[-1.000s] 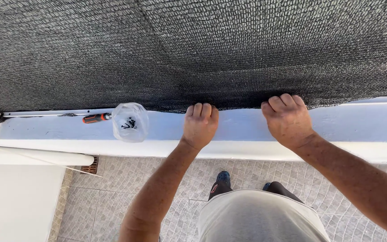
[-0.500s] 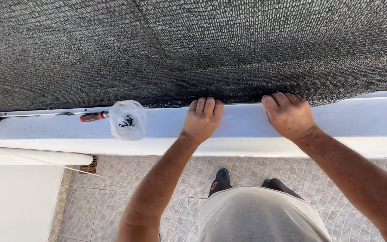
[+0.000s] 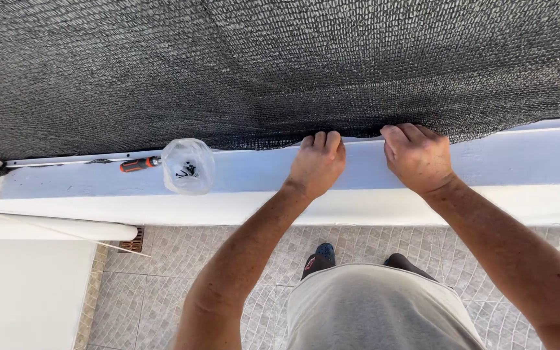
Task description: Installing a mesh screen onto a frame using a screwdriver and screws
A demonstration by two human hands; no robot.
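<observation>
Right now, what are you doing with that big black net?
A person stands at a white ledge with both hands on the bottom edge of a dark mesh that hangs above it. The left hand and the right hand sit side by side, fingers tucked at the mesh edge where it meets the ledge. Further left on the ledge lie a screwdriver with an orange and black handle and a clear plastic bag with small dark pieces inside, both untouched.
</observation>
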